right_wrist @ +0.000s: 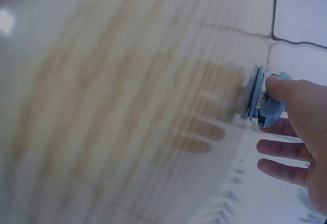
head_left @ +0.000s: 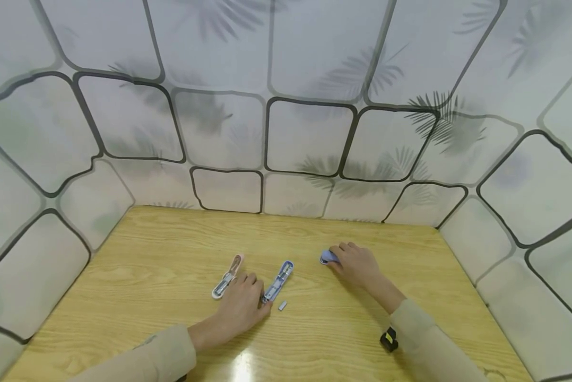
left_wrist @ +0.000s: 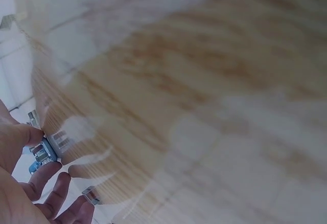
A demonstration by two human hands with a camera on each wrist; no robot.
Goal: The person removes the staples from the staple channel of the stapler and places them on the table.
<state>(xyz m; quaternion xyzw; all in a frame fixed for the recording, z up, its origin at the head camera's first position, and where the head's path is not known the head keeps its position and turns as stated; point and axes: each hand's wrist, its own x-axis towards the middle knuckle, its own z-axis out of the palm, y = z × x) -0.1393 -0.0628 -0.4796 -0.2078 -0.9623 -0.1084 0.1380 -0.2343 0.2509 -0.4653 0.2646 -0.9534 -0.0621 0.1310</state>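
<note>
On the wooden table, an opened blue stapler (head_left: 278, 281) lies at a slant. My left hand (head_left: 242, 306) pinches its near end between thumb and index finger, as the left wrist view also shows at the blue stapler (left_wrist: 46, 150). A small grey strip of staples (head_left: 282, 305) rests just right of that hand. Left of the fingers is an opened pink and white stapler (head_left: 225, 282), partly covered by them. Farther right, my right hand (head_left: 358, 265) grips a small rounded blue stapler (right_wrist: 273, 104) between thumb and index finger, down at the tabletop; the other fingers extend below it.
A black object with a yellow mark (head_left: 389, 339) sits on the table by the right sleeve. A patterned cloth wall (head_left: 305, 138) encloses the table's (head_left: 181, 233) back and both sides.
</note>
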